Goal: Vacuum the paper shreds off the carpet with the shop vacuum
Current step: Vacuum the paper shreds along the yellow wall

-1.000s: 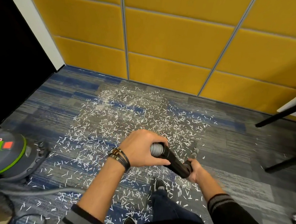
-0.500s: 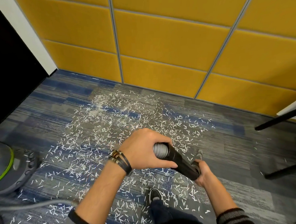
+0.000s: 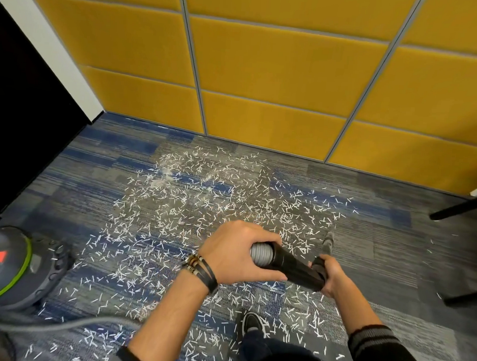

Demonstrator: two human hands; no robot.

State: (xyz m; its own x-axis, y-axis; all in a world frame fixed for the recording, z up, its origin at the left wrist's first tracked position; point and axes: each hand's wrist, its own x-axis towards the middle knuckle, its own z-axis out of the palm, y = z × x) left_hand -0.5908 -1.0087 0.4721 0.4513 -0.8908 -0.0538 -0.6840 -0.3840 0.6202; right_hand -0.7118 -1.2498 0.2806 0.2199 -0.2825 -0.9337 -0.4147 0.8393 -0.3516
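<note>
White paper shreds (image 3: 202, 206) lie scattered thickly over the blue-grey carpet (image 3: 381, 253) in front of me. My left hand (image 3: 235, 252) grips the ribbed grey hose end (image 3: 260, 255) where it enters a black wand tube (image 3: 293, 268). My right hand (image 3: 329, 275) holds the lower end of that black tube. A narrow grey nozzle tip (image 3: 329, 240) shows just beyond my right hand, close to the carpet. The grey and green shop vacuum (image 3: 6, 266) stands at the left, its grey hose (image 3: 63, 324) running along the floor toward me.
A yellow padded wall (image 3: 280, 71) closes off the far side. A dark panel with a white edge (image 3: 36, 84) stands at the left. Black furniture legs (image 3: 462, 206) cross the carpet at the right. My black shoe (image 3: 251, 322) rests among shreds.
Both hands have shifted a little to the right and farther out with the tube. The view has tilted, so the vacuum sits lower left.
</note>
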